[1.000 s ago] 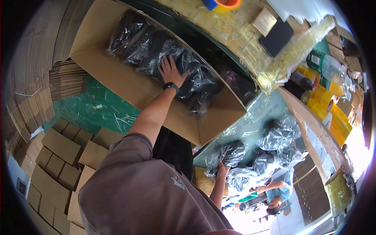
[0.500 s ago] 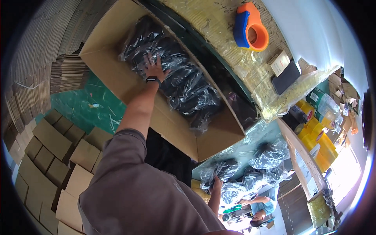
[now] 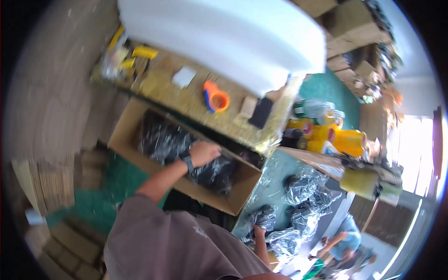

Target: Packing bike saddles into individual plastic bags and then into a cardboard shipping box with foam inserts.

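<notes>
My left hand (image 3: 204, 152) reaches out from the lower edge with the forearm extended and a dark watch on the wrist. It rests palm down on the shiny black plastic-wrapped bundles (image 3: 186, 151) inside the open cardboard box (image 3: 126, 135). Its fingers are curled loosely over the wrapping; I cannot tell whether they pinch it. My right hand (image 3: 258, 230) shows only partly, low and to the right of the box, past my grey sleeve. It touches another black wrapped bundle (image 3: 266, 218) lying on the green worktop (image 3: 275, 170), and I cannot make out how its fingers stand. The whole view is blurred. The bundles in the box fill it nearly end to end, their clear film crinkled and glinting. Beyond the box, an orange tape dispenser (image 3: 215, 97) lies on a yellowish surface.
</notes>
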A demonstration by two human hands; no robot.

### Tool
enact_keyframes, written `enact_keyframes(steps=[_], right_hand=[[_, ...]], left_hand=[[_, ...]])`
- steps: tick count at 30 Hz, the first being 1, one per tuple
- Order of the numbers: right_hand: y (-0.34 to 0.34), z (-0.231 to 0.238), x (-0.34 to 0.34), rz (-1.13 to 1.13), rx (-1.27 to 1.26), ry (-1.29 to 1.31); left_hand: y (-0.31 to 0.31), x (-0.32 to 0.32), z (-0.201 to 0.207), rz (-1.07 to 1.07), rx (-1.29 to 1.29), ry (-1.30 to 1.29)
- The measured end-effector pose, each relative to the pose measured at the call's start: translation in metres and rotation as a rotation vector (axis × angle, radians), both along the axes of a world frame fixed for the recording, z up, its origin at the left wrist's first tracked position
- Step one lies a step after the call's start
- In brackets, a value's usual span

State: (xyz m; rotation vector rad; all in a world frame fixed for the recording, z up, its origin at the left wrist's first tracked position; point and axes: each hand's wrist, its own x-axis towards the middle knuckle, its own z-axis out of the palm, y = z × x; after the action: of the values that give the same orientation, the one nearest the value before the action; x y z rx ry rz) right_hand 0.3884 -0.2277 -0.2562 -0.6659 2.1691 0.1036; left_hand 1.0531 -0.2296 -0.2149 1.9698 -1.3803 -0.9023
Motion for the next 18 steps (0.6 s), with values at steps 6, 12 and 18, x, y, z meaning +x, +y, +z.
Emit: enact_keyframes(steps=[6, 12, 18], right_hand=[[-0.02, 0.007, 0.014, -0.019, 0.088, 0.04], [-0.002, -0.01, -0.008, 0.202, 0.027, 0.164], [-0.016, 0.028, 0.035, 0.505, -0.128, 0.082]], left_hand=[[-0.193, 0.097, 0.279, 0.191, -0.976, -0.721], [-0.316, 0.223, 0.331, -0.156, -0.327, -0.79], [-0.328, 0.277, 0.303, 0.011, -0.452, -0.468]])
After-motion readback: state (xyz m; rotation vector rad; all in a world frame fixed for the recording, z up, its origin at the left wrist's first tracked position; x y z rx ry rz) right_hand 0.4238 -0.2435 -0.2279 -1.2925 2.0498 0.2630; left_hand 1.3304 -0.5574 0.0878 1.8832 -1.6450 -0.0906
